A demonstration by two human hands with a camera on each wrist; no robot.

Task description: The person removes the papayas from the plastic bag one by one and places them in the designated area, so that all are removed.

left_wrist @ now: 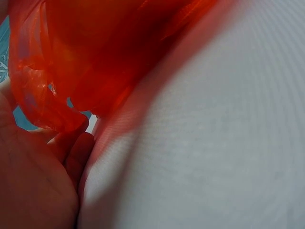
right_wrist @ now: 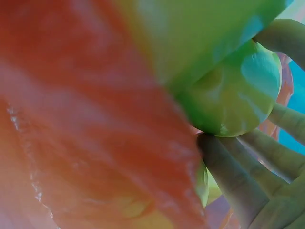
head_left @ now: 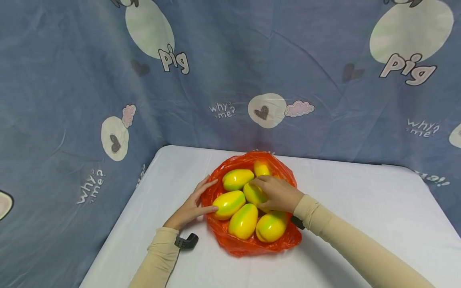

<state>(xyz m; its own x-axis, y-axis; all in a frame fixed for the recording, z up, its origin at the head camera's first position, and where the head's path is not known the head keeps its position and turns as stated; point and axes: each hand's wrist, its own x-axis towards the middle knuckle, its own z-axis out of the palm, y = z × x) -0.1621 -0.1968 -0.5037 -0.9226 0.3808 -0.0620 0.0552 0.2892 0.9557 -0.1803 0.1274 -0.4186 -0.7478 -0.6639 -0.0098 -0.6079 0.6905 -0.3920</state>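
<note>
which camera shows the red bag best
The head view: nearly the whole red bag shows from above, its mouth open around the yellow fruit. The left wrist view shows only part of its side, and the right wrist view just a close, blurred stretch.

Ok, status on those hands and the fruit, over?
Left hand touching red bag at its edge. Right hand gripping a yellow-green fruit inside. Other fruits packed close around it.

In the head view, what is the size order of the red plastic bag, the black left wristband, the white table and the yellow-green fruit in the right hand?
White table
Red plastic bag
Held yellow-green fruit, partly hidden
Black left wristband
</note>
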